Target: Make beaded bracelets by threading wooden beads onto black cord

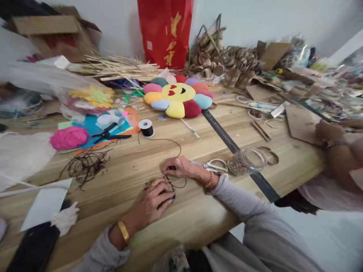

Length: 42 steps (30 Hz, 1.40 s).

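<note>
Both my hands rest on the wooden table (119, 181) near its front edge. My left hand (154, 202), with a gold bangle on the wrist, is curled closed over a small dark beaded piece (172, 189). My right hand (180, 167) pinches a thin black cord (176, 145) just above it. The cord loops back across the wood to a black spool (146, 128). Scissors (214, 165) lie just right of my right wrist, beside a clear jar of beads (245, 162) on its side.
A flower-shaped plush cushion (177, 96) lies at the middle back, with a red bag (166, 32) behind it. Pink yarn (69, 138), black pliers (109, 135) and dark twigs (85, 166) sit at left. A long dark ruler (227, 140) crosses the table. Another person's arm (337, 145) reaches in at right.
</note>
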Motion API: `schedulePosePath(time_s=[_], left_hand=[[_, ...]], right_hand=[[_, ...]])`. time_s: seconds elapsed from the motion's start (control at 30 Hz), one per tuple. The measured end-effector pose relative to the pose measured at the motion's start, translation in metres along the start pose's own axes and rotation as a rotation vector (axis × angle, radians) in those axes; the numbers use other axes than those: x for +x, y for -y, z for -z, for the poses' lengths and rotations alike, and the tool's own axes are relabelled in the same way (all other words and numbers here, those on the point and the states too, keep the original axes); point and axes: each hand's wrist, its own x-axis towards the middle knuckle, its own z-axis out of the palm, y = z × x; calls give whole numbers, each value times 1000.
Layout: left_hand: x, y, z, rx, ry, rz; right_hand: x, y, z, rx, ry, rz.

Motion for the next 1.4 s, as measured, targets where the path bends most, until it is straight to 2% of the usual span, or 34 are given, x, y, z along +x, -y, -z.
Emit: schedulePosePath(time_s=[0.4, 1.0, 1.4], left_hand=[[1, -2, 0, -20, -8, -8], [-5, 8, -6, 4, -12, 13], [-2, 4, -2, 5, -8, 7]], right_hand=[[-1, -3, -1, 11, 8, 26], [-1, -2, -1, 15, 1, 12], [-1, -2, -1, 9, 6, 10]])
